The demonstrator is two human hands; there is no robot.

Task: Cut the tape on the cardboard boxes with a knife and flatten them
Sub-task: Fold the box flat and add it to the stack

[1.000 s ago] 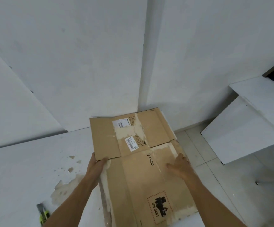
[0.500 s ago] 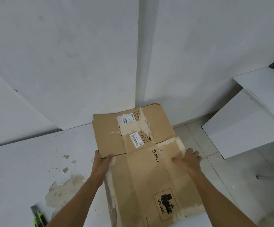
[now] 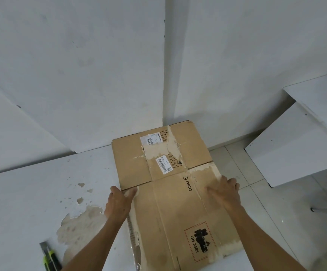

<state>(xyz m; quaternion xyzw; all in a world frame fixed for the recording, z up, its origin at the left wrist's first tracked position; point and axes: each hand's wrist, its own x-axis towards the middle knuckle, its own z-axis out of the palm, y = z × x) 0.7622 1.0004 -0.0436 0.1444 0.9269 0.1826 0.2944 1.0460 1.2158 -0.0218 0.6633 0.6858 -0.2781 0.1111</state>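
A person's left hand [image 3: 119,202] grips the left edge of a flattened brown cardboard box [image 3: 178,202], thumb on top and fingers tucked under the edge, while the right hand [image 3: 226,192] presses flat on the box's right side, fingers spread and straight. The box lies collapsed on a scuffed white tabletop [image 3: 31,202], its right portion jutting past the table's edge over the tiled floor [image 3: 246,173]. Its long axis runs from the person toward the white wall corner [image 3: 164,94], the end flaps with shipping labels pointing away and the "UN 3481" mark nearest the person. This box appears cut open and all but flattened; what seems left is a final press and setting it aside. A green-and-black utility knife [image 3: 50,258] rests on the table near the left forearm, untouched. No other box is in view
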